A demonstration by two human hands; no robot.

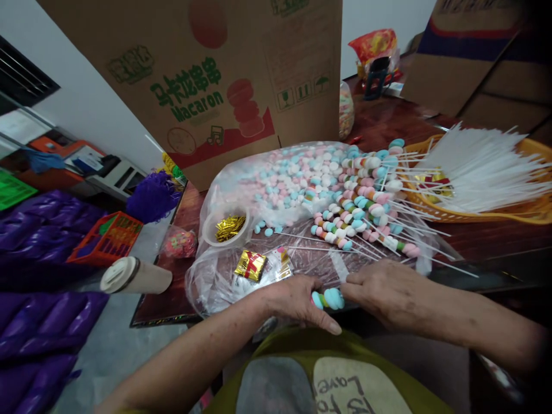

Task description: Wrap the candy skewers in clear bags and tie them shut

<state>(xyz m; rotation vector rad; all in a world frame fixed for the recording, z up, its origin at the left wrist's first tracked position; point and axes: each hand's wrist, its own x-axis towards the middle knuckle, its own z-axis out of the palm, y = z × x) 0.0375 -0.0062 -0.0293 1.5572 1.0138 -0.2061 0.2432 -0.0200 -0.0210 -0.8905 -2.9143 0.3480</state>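
Note:
Just in front of my body I hold a candy skewer (pixel 330 299) of blue, green and pink sweets in both hands. My left hand (pixel 297 299) is curled around its left part, thumb stretched along the near side. My right hand (pixel 375 290) is closed against its right end, and its fingers hide whatever stick is there. Beyond them, a pile of strung candy skewers (pixel 357 213) lies with white sticks pointing right. Behind and left of it, a clear plastic bag (pixel 228 184) holds loose pastel candies (pixel 297 172).
On the table's left stand a bowl (pixel 209 230) of gold ties and a gold packet (pixel 250 265). A lidded cup (pixel 138 275) is at the table's left edge. An orange basket (pixel 483 217) with white sticks is at right. A large carton (pixel 241 57) rises behind.

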